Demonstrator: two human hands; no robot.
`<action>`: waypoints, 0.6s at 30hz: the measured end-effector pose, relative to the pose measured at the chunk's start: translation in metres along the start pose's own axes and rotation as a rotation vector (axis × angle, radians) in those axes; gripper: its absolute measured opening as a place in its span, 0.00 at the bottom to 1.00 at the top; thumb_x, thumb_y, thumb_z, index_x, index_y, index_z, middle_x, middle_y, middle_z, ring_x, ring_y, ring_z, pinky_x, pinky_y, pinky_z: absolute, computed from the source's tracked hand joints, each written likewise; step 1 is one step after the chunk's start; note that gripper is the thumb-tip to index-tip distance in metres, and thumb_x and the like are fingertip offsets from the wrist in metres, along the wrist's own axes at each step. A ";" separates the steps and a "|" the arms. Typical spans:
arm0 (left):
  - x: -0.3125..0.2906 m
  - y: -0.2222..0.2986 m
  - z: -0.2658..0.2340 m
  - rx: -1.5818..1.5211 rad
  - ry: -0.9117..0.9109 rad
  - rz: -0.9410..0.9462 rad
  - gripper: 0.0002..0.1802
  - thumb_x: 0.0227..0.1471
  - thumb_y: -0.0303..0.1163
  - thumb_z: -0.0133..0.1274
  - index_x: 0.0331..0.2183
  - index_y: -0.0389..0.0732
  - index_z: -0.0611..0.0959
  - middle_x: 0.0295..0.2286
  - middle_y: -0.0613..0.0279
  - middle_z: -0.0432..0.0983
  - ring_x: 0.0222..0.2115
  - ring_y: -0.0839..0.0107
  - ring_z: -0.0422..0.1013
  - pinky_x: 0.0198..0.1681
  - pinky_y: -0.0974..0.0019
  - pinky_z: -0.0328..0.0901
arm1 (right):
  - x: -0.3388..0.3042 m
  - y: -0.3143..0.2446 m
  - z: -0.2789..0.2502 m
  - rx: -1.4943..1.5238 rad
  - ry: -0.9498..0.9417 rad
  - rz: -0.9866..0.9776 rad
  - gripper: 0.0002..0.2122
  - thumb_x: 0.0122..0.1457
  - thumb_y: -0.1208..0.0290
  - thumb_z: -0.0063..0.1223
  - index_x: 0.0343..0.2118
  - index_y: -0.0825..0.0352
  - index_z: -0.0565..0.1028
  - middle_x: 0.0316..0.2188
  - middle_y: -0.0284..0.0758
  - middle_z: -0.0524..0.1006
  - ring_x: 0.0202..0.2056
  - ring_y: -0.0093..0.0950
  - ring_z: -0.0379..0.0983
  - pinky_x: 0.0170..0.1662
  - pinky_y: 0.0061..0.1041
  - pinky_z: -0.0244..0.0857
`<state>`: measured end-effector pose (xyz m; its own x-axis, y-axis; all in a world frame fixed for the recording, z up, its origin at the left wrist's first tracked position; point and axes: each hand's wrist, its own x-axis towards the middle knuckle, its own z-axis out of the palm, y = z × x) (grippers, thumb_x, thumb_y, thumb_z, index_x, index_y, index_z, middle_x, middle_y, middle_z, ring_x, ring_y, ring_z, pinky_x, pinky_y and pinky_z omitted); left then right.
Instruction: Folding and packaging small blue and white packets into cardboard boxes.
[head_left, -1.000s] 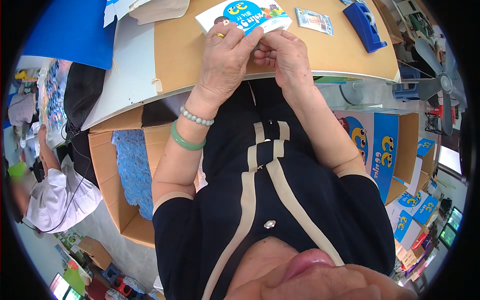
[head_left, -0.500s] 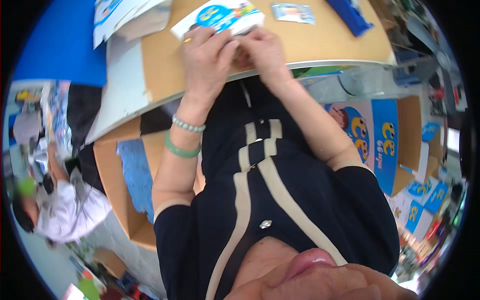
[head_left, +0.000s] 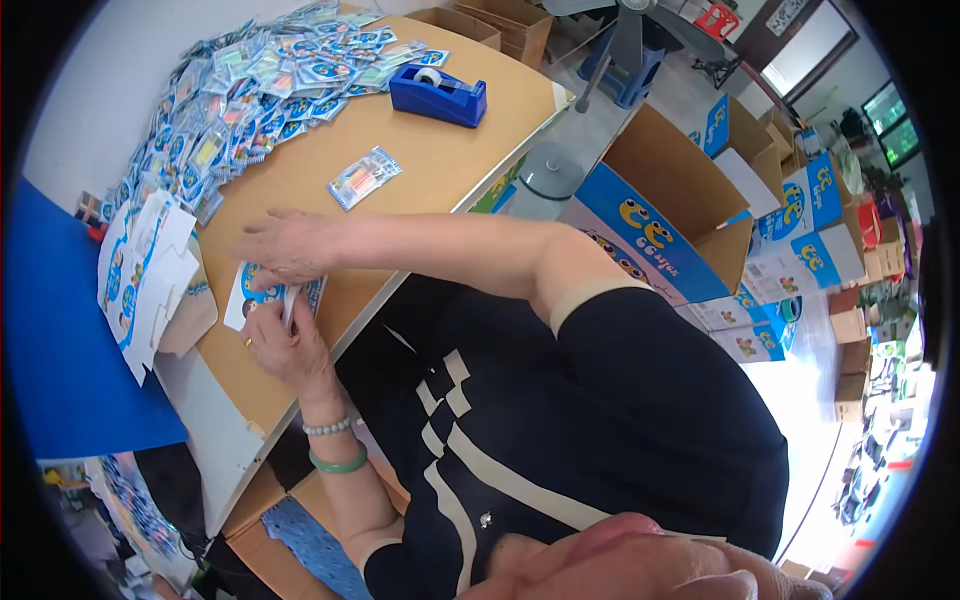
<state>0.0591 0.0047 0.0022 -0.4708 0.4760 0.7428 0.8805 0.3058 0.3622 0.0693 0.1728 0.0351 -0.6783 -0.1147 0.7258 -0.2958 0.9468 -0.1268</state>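
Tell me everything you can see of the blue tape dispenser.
The blue tape dispenser has a long, glossy body that looks like plastic, with a pale roll of tape seated toward its left end in the picture. It stands upright on the tan tabletop, beside the heap of small packets; whether they touch is unclear. Neither the left hand nor the right hand touches it.

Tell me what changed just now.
The view turned, showing heaped packets. The right hand moved away from the left hand and reaches over the box, fingers outstretched. The left hand stays at the box; the single packet and tape dispenser seem unmoved.
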 end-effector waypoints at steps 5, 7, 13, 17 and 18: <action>-0.010 -0.015 -0.019 -0.101 0.080 -0.211 0.25 0.48 0.27 0.63 0.48 0.37 0.74 0.39 0.57 0.75 0.40 0.61 0.72 0.45 0.59 0.66 | 0.022 -0.025 -0.043 0.066 -0.684 0.157 0.31 0.50 0.49 0.59 0.52 0.68 0.69 0.47 0.48 0.71 0.55 0.43 0.63 0.57 0.45 0.54; -0.024 -0.034 -0.024 -0.668 -0.011 -0.543 0.29 0.50 0.26 0.62 0.53 0.36 0.70 0.44 0.57 0.74 0.43 0.66 0.72 0.47 0.63 0.67 | 0.014 -0.037 -0.053 -0.056 -0.871 0.102 0.37 0.44 0.47 0.63 0.54 0.66 0.68 0.46 0.51 0.71 0.54 0.46 0.63 0.56 0.44 0.55; -0.017 -0.033 -0.025 -0.602 -0.129 -0.553 0.34 0.51 0.24 0.61 0.58 0.36 0.65 0.45 0.57 0.73 0.45 0.70 0.70 0.48 0.68 0.67 | 0.018 -0.028 -0.019 0.006 -0.847 0.162 0.37 0.38 0.53 0.65 0.54 0.63 0.68 0.44 0.52 0.71 0.52 0.50 0.65 0.54 0.44 0.58; -0.005 0.011 -0.019 -0.662 -0.141 -0.539 0.37 0.51 0.22 0.60 0.60 0.35 0.62 0.47 0.54 0.72 0.45 0.68 0.71 0.48 0.67 0.67 | 0.005 -0.019 -0.070 0.047 -0.830 0.159 0.35 0.39 0.58 0.65 0.54 0.60 0.69 0.43 0.50 0.72 0.48 0.48 0.69 0.50 0.43 0.62; 0.002 0.028 -0.012 -0.707 -0.161 -0.537 0.39 0.50 0.20 0.61 0.60 0.34 0.61 0.49 0.51 0.70 0.47 0.66 0.70 0.50 0.65 0.67 | -0.002 -0.015 -0.101 0.055 -0.853 0.180 0.33 0.39 0.60 0.64 0.53 0.59 0.69 0.42 0.49 0.73 0.46 0.47 0.71 0.48 0.43 0.65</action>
<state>0.0839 0.0044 0.0203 -0.7833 0.5416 0.3051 0.3430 -0.0328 0.9388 0.1427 0.1896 0.1039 -0.9833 -0.1717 -0.0599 -0.1529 0.9588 -0.2395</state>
